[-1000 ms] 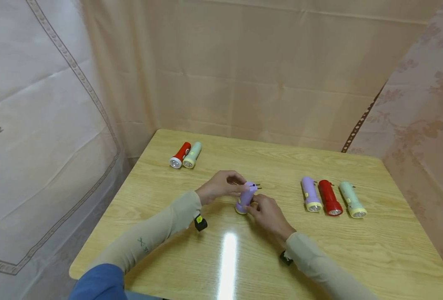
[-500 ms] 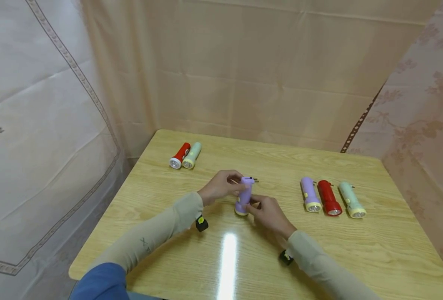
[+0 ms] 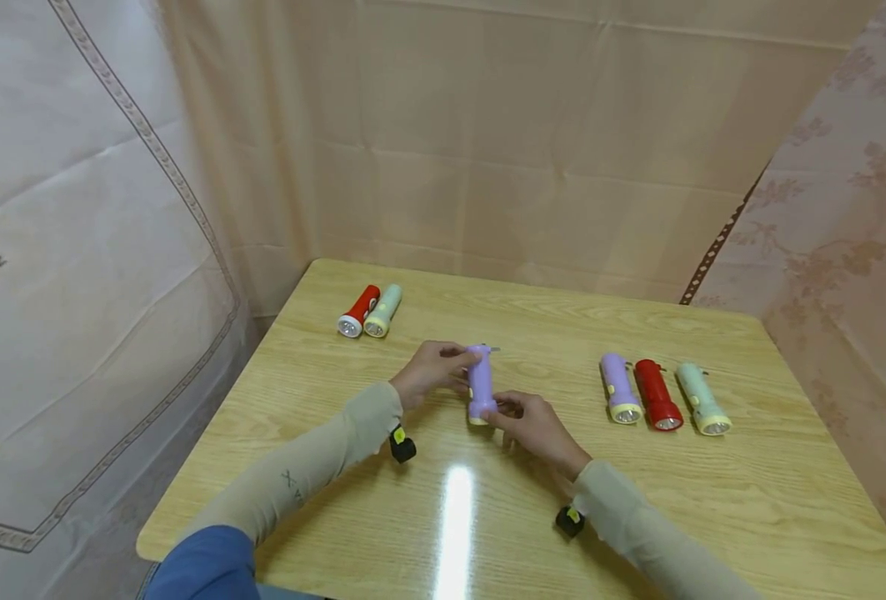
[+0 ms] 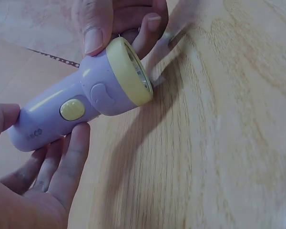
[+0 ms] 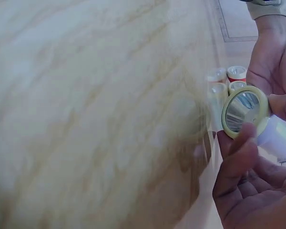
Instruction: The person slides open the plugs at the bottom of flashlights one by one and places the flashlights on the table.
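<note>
Both of my hands hold a purple flashlight with a yellow head ring, close over the table. My left hand grips its tail end, where plug prongs stick out to the right. At the head end, my right hand pinches the ring between thumb and fingers. The left wrist view shows the yellow switch on the purple barrel, with the left fingers under it and the thumb at the tail. In the right wrist view the round reflector is visible, one right fingertip in front of it.
A red flashlight and a mint one lie together at the back left of the wooden table. To the right, a purple, a red and a mint flashlight lie in a row. Curtains surround the table.
The held flashlight has turned in my hands: its tail has swung left and its switch now faces more to the left. The prongs show less. The other flashlights have stayed put.
</note>
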The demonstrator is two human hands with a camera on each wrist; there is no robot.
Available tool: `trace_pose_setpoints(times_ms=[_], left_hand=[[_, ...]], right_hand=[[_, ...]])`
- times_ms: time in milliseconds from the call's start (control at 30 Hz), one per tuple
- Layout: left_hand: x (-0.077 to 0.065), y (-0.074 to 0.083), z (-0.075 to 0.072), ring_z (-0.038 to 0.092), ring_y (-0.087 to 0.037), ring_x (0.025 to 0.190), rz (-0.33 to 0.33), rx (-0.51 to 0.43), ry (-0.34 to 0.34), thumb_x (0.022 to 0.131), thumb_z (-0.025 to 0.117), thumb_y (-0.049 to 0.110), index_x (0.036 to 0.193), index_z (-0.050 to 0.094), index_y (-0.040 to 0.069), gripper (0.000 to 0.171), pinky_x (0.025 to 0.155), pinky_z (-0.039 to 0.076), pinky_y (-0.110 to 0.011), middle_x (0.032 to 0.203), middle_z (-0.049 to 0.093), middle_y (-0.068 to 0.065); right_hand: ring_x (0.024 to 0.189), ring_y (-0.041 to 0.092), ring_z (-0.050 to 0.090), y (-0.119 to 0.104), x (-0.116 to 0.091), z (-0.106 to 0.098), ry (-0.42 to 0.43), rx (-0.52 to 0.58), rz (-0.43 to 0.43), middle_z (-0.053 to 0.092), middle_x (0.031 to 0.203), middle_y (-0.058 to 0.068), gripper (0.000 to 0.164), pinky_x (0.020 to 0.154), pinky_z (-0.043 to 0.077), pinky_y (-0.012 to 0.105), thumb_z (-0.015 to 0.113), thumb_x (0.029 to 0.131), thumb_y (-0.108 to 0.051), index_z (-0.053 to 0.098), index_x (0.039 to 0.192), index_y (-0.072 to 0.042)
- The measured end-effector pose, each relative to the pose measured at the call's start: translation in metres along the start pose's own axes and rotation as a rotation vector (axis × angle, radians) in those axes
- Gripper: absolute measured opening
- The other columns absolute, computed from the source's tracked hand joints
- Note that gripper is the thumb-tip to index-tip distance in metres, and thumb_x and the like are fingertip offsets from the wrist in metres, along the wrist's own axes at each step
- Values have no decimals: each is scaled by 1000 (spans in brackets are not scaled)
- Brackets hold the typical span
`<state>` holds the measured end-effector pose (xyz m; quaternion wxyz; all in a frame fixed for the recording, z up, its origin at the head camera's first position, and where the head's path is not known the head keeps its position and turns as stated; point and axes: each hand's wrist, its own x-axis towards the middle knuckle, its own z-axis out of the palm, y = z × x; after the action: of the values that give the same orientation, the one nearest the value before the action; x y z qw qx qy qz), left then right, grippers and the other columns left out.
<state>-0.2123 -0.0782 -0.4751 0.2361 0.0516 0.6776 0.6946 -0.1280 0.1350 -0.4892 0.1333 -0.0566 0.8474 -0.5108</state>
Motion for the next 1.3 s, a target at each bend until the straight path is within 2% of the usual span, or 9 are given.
trace_pose_setpoints(times_ms=[267, 733, 1067, 1300], left_hand=[[3, 6, 7, 73, -28, 98, 4, -6, -18, 95, 78, 26, 129, 63, -2, 47, 92, 59, -47, 115, 70, -17], [15, 11, 26, 71, -28, 103, 30, 35, -37, 95, 77, 28, 130, 64, 0, 46, 89, 61, -43, 116, 70, -14], [27, 17, 45, 71, -29, 101, 45, -4, -40, 95, 78, 26, 126, 66, 0, 43, 89, 60, -45, 113, 71, -14], [38, 14, 59, 72, -28, 99, 32, -19, -38, 95, 78, 25, 123, 67, 0, 40, 91, 60, -48, 110, 71, -13]], right_hand=[[96, 19, 65, 0, -4, 0, 78, 6, 29, 72, 107, 3, 47, 77, 55, 33, 79, 93, -37, 70, 126, -5], [99, 21, 65, 4, -8, -14, 138, -40, 23, 72, 109, 5, 47, 81, 55, 34, 77, 94, -40, 70, 124, -4], [100, 22, 63, 9, -10, -30, 177, -65, 27, 72, 112, 7, 50, 81, 52, 32, 74, 96, -42, 70, 126, -3], [101, 22, 63, 16, -14, -41, 215, -105, 43, 72, 110, 6, 53, 83, 52, 32, 74, 95, -44, 69, 128, -2]])
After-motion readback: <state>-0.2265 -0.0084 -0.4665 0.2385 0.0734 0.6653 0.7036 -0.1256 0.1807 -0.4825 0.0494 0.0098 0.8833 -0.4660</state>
